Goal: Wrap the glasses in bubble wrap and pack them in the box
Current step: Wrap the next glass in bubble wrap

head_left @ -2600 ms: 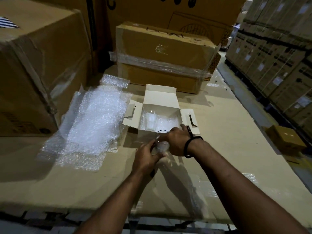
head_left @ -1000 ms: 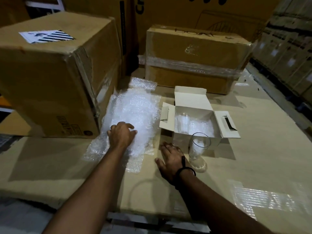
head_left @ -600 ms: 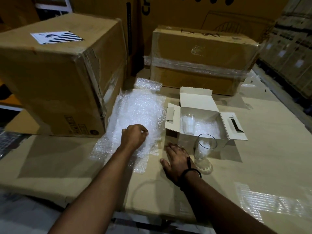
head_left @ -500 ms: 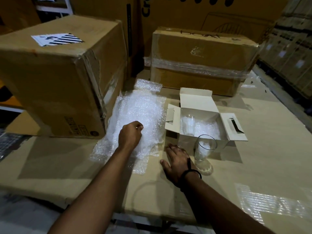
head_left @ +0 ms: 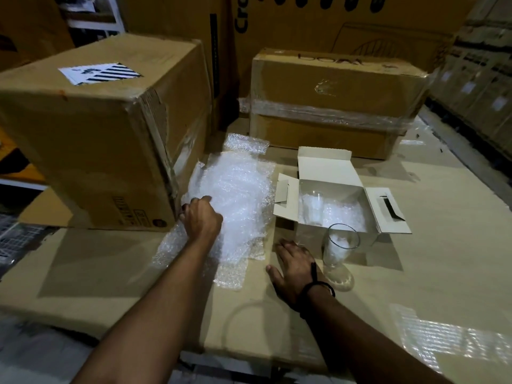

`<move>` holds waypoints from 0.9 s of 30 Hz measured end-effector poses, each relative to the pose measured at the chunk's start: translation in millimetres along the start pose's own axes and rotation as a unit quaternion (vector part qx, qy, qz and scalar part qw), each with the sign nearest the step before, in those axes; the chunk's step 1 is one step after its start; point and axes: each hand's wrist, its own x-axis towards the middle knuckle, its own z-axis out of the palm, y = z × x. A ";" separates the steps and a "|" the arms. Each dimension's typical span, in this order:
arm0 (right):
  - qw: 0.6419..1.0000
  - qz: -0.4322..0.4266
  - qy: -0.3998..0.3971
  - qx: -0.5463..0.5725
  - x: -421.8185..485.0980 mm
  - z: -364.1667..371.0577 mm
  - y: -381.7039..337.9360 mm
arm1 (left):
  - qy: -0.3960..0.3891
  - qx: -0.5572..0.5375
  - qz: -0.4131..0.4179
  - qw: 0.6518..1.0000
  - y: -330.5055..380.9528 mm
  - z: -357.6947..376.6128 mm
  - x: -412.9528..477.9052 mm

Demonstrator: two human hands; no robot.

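Note:
A pile of clear bubble wrap (head_left: pixel 238 195) lies on the cardboard surface, left of a small open white box (head_left: pixel 329 169). Inside the box stand a clear glass (head_left: pixel 312 207) and some bubble wrap. Another empty glass (head_left: pixel 340 246) stands upright on the cardboard just in front of the box. My left hand (head_left: pixel 201 220) is at the left edge of the pile, fingers curled round the wrap there. My right hand (head_left: pixel 293 263) rests flat on the cardboard, just left of the standing glass and not touching it.
A large brown carton (head_left: pixel 97 139) stands close on the left, touching the pile. A film-wrapped carton (head_left: pixel 332 101) sits behind the white box, with taller cartons behind it. The cardboard surface (head_left: pixel 443 273) stretches right; its front edge is near me.
My left hand slid from the middle of the bubble wrap to its left edge beside the big carton. Earlier both hands set the glass down in front of the box; my right hand stays flat.

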 end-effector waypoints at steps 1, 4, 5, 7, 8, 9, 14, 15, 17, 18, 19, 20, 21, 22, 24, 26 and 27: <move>1.000 0.000 -0.001 0.000 0.0 -0.4 0.0 | -0.009 -0.007 0.003 1.000 -0.3 0.1 1.3; 1.000 -0.002 -0.001 -0.003 -0.7 -1.8 -0.1 | -0.041 -0.029 0.001 0.999 2.2 -3.4 3.7; 1.000 -0.004 0.001 -0.003 -1.1 -2.3 -0.4 | -0.053 -0.039 0.000 0.998 4.3 -5.7 4.2; 1.000 -0.006 0.002 -0.004 -1.4 -3.4 -0.9 | -0.086 -0.027 0.016 0.996 7.9 -7.3 6.9; 1.000 -0.007 0.001 -0.006 -1.3 -3.4 -0.9 | -0.107 0.002 0.035 0.994 9.8 -7.4 7.5; 1.000 -0.007 0.002 -0.006 -1.0 -3.4 -1.0 | -0.124 0.031 0.051 0.991 11.3 -7.8 7.6; 1.000 -0.009 0.010 0.000 -1.1 -0.7 -0.2 | -0.005 -0.044 0.040 0.998 14.4 -12.5 9.6; 1.000 -0.008 0.010 0.002 -1.1 -0.2 0.0 | 0.016 -0.061 0.036 0.997 15.0 -16.2 10.6; 1.000 -0.008 0.015 0.006 -0.6 2.0 0.9 | 0.026 -0.105 0.014 0.994 14.5 -23.3 14.0; 1.000 -0.008 0.018 0.007 -0.2 2.7 0.9 | 0.014 -0.156 -0.013 0.988 14.5 -26.1 15.8; 1.000 -0.008 0.018 0.006 0.2 3.0 0.7 | -0.019 -0.238 -0.059 0.969 14.8 -29.2 16.8; 1.000 -0.007 0.018 0.002 0.7 3.5 0.9 | -0.065 -0.340 -0.116 0.931 15.7 -34.0 15.5; 1.000 -0.006 0.016 -0.001 0.9 3.4 1.4 | -0.114 -0.426 -0.169 0.881 14.9 -37.6 14.3; 1.000 -0.005 0.015 -0.003 0.6 2.7 1.3 | -0.160 -0.475 -0.207 0.840 13.3 -41.0 11.7; 1.000 -0.004 0.014 -0.004 1.0 1.5 0.4 | -0.232 -0.500 -0.237 0.800 9.3 -44.8 4.5; 1.000 -0.001 0.003 -0.004 1.7 0.7 0.0 | -0.268 -0.501 -0.232 0.789 6.2 -48.0 -5.9; 1.000 0.003 -0.004 -0.001 0.5 1.3 0.2 | -0.270 -0.499 -0.221 0.793 5.1 -49.2 -11.8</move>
